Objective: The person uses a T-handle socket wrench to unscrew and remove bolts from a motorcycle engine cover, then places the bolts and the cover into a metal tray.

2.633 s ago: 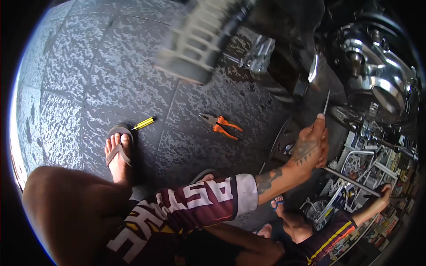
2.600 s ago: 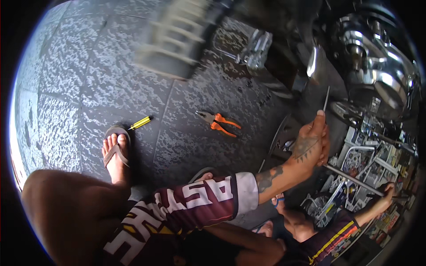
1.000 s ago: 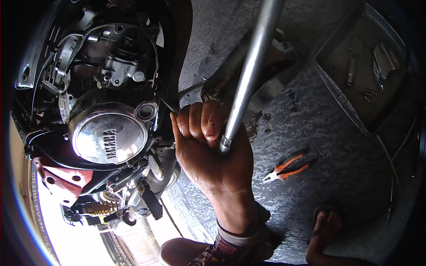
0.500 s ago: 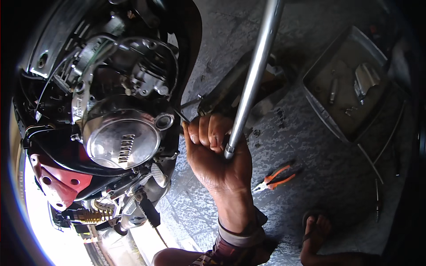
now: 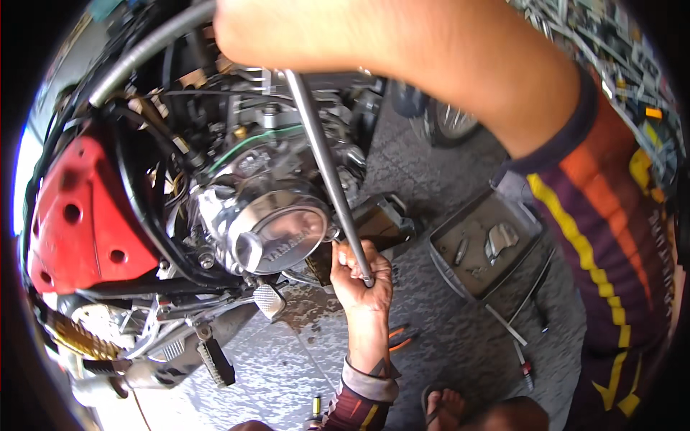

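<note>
My left hand (image 5: 363, 273) comes up from the lower edge with the palm side showing. Its fingers curl beside the lower end of a long silver metal bar (image 5: 323, 158), gripped between fingers and thumb. Just left of the hand is the round engine cover (image 5: 287, 237) of a motorcycle, with which the fingertips are nearly level. My right forearm (image 5: 402, 43) crosses the top from the right, in front of the bar's upper part. Only the base of my right hand (image 5: 241, 32) shows at the top edge; its fingers are out of sight. A grey curved tube (image 5: 144, 54) runs up beside it.
A red panel (image 5: 93, 223) and a footpeg (image 5: 215, 363) belong to the motorcycle at left. Orange-handled pliers (image 5: 406, 341) lie on the floor, partly behind my left wrist. A shallow tray (image 5: 460, 287) with metal pieces stands at right. Near the bottom is a sandalled foot (image 5: 445, 409).
The view has shifted, showing more of the motorcycle. My right forearm has come into sight across the top. The bar now leans to the left at its upper end; my left hand still grips its lower end.
</note>
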A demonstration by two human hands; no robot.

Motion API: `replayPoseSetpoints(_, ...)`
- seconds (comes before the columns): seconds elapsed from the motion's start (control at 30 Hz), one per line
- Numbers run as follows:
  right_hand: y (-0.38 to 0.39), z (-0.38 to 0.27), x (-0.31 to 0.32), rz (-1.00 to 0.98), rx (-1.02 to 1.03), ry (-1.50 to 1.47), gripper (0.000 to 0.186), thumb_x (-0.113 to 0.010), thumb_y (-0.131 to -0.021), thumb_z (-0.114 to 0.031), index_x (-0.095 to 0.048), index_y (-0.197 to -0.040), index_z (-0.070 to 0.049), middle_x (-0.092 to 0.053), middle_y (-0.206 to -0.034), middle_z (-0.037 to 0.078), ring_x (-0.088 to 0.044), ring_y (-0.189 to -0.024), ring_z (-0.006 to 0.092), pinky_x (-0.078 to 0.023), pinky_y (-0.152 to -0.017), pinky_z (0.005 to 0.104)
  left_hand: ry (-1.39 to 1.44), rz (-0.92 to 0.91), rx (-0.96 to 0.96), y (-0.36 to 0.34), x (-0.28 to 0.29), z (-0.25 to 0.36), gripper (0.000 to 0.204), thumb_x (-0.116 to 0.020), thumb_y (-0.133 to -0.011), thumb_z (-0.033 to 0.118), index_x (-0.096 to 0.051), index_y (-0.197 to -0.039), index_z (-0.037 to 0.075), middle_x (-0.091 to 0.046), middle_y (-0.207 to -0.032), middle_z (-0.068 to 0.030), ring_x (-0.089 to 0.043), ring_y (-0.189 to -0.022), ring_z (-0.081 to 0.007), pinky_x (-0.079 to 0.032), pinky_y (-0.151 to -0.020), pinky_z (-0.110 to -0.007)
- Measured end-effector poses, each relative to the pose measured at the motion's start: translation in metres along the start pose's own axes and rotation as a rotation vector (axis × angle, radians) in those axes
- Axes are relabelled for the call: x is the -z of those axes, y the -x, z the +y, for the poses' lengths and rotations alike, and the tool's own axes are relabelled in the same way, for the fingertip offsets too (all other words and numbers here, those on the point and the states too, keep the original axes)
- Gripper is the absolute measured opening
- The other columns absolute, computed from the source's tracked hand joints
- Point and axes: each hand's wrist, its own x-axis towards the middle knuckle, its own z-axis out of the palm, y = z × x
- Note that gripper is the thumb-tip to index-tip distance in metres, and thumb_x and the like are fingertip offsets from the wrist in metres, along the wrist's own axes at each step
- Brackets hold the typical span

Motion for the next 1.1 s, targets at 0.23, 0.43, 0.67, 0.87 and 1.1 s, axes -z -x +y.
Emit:
replayPoseSetpoints(0.23, -0.064, 0.05, 0.013, 0.084, -0.265, 0.182, 0.032, -0.053, -0.078, -0.026, -0.058, -0.071, 0.004, -0.053, -0.057, 0.02, -0.056, -0.056, 0.0333, -0.042, -0.056, 0.0419, -0.126, 0.052, -0.137, -0.005, 0.0, 0.007, 0.042, -0.04, -0.096, 0.026, -0.036, -0.058, 0.009, -0.029, -0.051, 0.001, -0.027, -0.044, -0.0087, -0.027, -0.038, -0.021)
replayPoseSetpoints(0.43, 0.145, 0.214, -0.054, 0.043, -1.037, -0.088, 0.035, -0.044, -0.082, -0.03, -0.051, -0.055, -0.009, -0.042, -0.048, 0.003, -0.044, -0.044, 0.0167, -0.03, -0.043, 0.0341, -0.298, 0.071, -0.191, -0.007, 0.003, -0.009, 0.042, -0.035, -0.098, 0.032, -0.035, -0.06, 0.013, -0.025, -0.051, 0.0019, -0.023, -0.045, -0.0106, -0.026, -0.04, -0.024)
replayPoseSetpoints(0.67, 0.282, 0.154, -0.187, 0.175, -1.552, -1.049, 0.023, -0.049, -0.088, -0.029, -0.051, -0.071, -0.014, -0.046, -0.059, -0.004, -0.03, -0.037, 0.0047, -0.017, -0.033, 0.0207, -0.721, 0.204, -0.322, -0.007, 0.001, -0.014, 0.036, -0.036, -0.097, 0.032, -0.036, -0.064, 0.016, -0.026, -0.053, 0.0039, -0.021, -0.044, -0.0085, -0.02, -0.037, -0.024)
replayPoseSetpoints(0.87, 0.299, 0.134, -0.185, 0.285, -1.587, -1.2, 0.008, -0.044, -0.079, -0.013, -0.049, -0.074, -0.009, -0.046, -0.061, 0.001, -0.027, -0.034, 0.0051, -0.017, -0.031, 0.0212, -0.648, 0.068, -0.103, -0.002, 0.011, 0.018, 0.036, -0.034, -0.098, 0.028, -0.035, -0.065, 0.013, -0.029, -0.056, 0.0028, -0.024, -0.047, -0.0091, -0.022, -0.037, -0.023)
replayPoseSetpoints(1.1, 0.315, 0.112, -0.167, 0.28, -1.388, -1.361, 0.014, -0.04, -0.08, -0.012, -0.046, -0.069, -0.006, -0.047, -0.062, 0.006, -0.031, -0.037, 0.0059, -0.018, -0.032, 0.0199, -0.464, 0.016, 0.067, -0.001, 0.002, 0.03, 0.03, -0.034, -0.094, 0.011, -0.034, -0.064, 0.008, -0.032, -0.059, -0.0009, -0.031, -0.049, -0.0102, -0.037, -0.043, -0.022)
